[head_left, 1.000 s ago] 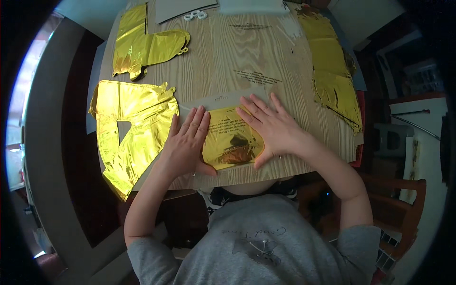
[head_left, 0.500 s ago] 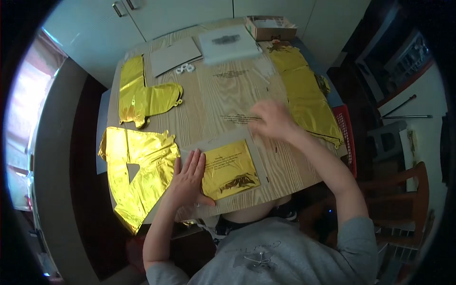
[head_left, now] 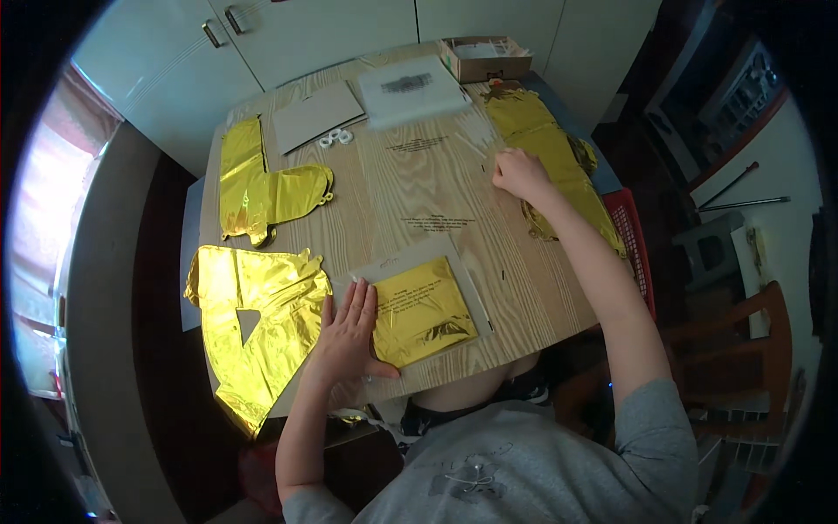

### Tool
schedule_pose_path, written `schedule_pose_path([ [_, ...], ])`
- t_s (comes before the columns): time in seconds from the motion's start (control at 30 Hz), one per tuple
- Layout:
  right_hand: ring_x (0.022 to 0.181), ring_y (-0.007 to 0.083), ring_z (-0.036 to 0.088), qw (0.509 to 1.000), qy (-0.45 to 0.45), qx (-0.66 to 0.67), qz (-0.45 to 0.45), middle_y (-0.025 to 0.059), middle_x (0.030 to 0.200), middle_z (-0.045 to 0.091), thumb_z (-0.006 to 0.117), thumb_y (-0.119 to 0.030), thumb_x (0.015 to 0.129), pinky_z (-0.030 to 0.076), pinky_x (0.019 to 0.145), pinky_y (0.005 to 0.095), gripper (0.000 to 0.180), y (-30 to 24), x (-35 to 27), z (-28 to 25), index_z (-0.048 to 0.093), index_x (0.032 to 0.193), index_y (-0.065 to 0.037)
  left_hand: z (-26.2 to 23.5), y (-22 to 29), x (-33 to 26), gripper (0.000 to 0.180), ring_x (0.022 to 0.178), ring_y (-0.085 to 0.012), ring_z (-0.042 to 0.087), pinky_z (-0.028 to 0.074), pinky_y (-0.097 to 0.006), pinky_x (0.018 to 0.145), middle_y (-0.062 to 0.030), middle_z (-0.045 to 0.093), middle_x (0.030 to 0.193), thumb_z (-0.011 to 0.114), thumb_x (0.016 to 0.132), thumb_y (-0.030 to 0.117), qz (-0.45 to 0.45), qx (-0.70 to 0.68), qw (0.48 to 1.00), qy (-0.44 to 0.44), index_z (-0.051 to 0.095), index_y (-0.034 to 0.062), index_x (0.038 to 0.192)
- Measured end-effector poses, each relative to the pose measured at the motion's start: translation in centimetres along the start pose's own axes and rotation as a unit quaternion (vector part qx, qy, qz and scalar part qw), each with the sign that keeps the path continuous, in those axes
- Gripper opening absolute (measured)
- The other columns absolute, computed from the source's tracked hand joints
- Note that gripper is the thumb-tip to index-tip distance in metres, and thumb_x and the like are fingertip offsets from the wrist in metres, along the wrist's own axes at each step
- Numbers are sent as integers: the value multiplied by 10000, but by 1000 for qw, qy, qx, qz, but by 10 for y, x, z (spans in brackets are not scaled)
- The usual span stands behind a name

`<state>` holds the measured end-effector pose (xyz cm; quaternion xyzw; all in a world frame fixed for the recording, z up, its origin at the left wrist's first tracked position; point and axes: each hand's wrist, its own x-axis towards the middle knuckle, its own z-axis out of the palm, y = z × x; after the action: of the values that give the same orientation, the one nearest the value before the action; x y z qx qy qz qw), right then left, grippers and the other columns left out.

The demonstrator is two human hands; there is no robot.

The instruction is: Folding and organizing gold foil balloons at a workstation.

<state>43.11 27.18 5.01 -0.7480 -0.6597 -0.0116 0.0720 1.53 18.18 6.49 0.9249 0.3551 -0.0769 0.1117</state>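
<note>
My left hand (head_left: pixel 347 336) lies flat, fingers stretched, on the left part of a clear plastic bag. Inside the bag is a folded gold foil balloon (head_left: pixel 423 310) in front of a grey card (head_left: pixel 389 264). Farther off on the right, my right hand (head_left: pixel 522 175) is closed in a fist at the left edge of a pile of gold foil balloons (head_left: pixel 572 179). Its fingertips are turned away, so anything in them is hidden. Clear bags with dark print (head_left: pixel 436 224) lie flat between my hands and beyond.
Two flat gold foil balloons (head_left: pixel 292 194) (head_left: pixel 279 293) lie on the left of the wood-grain table (head_left: pixel 537 306). Grey cards (head_left: pixel 319 116), white ribbon rolls (head_left: pixel 335 138), a stack of clear bags (head_left: pixel 410 92) and a cardboard box (head_left: pixel 485 59) stand farther back. A red basket (head_left: pixel 630 244) is at the right edge.
My right hand has moved away and to the right, from over the printed bags to the edge of the foil pile. My left hand stays on the bag. The whole view has shifted slightly.
</note>
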Motion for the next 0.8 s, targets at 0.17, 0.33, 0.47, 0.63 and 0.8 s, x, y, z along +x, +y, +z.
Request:
schedule_pose_path([
  [0.17,819,380,638,998,-32,28,36,194,857,640,607,-128,769,515,723,462,173,15,-15,-13,625,905,-24,-2,2,2,1488,1464,-343,116,106,-575,1147,-242,163,1554,747,374,738,-4,-14,1000,5,142,-35,1492],
  [0.33,765,383,617,984,129,125,-17,181,809,615,574,-76,809,496,686,463,173,-6,-80,-50,618,969,-31,-5,9,-9,1319,1455,-382,120,106,-554,1156,-255,202,1535,790,468,635,2,-47,997,59,227,8,1482],
  [0.47,720,283,600,965,31,246,-84,120,816,588,594,-72,818,476,639,369,120,-42,-170,-78,653,919,-47,-19,40,-9,817,1365,-382,340,286,-489,1108,-204,411,1423,763,686,439,83,-90,984,130,465,17,1318],
  [0.63,768,228,625,905,-71,374,-192,78,859,601,653,-46,785,498,642,331,131,-83,-233,-69,655,916,-53,-9,65,7,437,1094,-281,571,460,-413,892,-85,593,1170,784,695,287,174,-115,962,174,620,77,1041],
  [0.8,802,246,620,866,-126,403,-269,64,866,605,708,-76,780,509,704,339,155,-96,-262,-49,657,926,-58,-1,63,17,336,1019,-269,595,473,-383,868,-88,630,1073,765,692,204,166,-154,957,178,620,54,955],
])
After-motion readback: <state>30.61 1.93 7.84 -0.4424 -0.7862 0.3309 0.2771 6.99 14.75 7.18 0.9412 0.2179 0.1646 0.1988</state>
